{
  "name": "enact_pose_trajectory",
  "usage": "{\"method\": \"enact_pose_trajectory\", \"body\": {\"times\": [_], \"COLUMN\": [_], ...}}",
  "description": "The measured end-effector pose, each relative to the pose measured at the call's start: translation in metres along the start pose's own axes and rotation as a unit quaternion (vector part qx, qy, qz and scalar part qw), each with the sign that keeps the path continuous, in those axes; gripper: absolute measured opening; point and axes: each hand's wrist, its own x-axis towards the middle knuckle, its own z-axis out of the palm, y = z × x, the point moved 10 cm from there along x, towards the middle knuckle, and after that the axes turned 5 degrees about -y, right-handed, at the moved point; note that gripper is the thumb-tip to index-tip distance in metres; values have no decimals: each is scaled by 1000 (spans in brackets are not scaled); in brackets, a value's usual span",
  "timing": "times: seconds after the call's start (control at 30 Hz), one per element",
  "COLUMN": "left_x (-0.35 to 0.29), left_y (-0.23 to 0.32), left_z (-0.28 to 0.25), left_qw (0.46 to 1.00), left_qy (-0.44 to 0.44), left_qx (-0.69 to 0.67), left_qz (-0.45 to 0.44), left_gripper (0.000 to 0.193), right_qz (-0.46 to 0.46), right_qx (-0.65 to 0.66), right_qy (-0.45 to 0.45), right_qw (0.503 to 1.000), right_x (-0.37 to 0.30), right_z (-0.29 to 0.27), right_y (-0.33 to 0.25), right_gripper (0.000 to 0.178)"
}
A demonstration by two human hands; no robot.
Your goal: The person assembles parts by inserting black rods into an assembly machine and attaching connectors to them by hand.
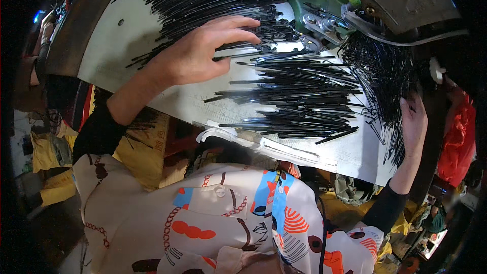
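Observation:
My left hand (200,50) hovers over the white worktop beside the large far pile of thin black strips (203,0). Its fingers stretch toward the metal parts of the machine (324,23), thumb apart, and no strip is plainly in its grasp. Just right of it, a middle heap of black strips (299,96) lies roughly side to side. At the right edge of the worktop, my right hand (415,124) touches a tangled heap of thin black pieces (380,71). Its thumb and fingers are bent together there; whatever they hold is hidden among the dark pieces.
A dark rim (76,25) borders the pale worktop (116,50) at left. The machine's grey metal head (406,0) overhangs the far right. White wrapped material (253,142) runs along the near edge. A red bag (458,139) hangs at right; yellow sacking (142,147) lies below.

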Motion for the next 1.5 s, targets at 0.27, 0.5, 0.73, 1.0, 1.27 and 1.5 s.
{"method": "enact_pose_trajectory", "body": {"times": [0.27, 0.5, 0.73, 1.0, 1.27, 1.5], "left_x": [2, 11, 53, 82, 85, 91], "left_y": [-5, 18, 56, 46, 28, 19], "left_z": [3, -8, 11, 28, 30, 25], "left_qw": [997, 982, 983, 977, 991, 998], "left_qy": [58, 109, 60, 36, 9, 5], "left_qx": [40, 155, 168, 193, 133, 51], "left_qz": [6, 7, 36, 78, -1, -30], "left_gripper": [38, 27, 14, 13, 14, 18], "right_qz": [-130, -215, -220, -194, -291, -284], "right_qx": [140, 141, 150, 145, 26, -52], "right_qy": [-24, -46, -40, -28, 35, -16], "right_qw": [981, 965, 963, 970, 956, 957], "right_x": [-8, -18, -19, -14, -16, -6], "right_z": [20, 37, 39, 35, 42, 64], "right_y": [-108, -155, -156, -136, -162, -163], "right_gripper": [32, 28, 25, 24, 17, 11]}}
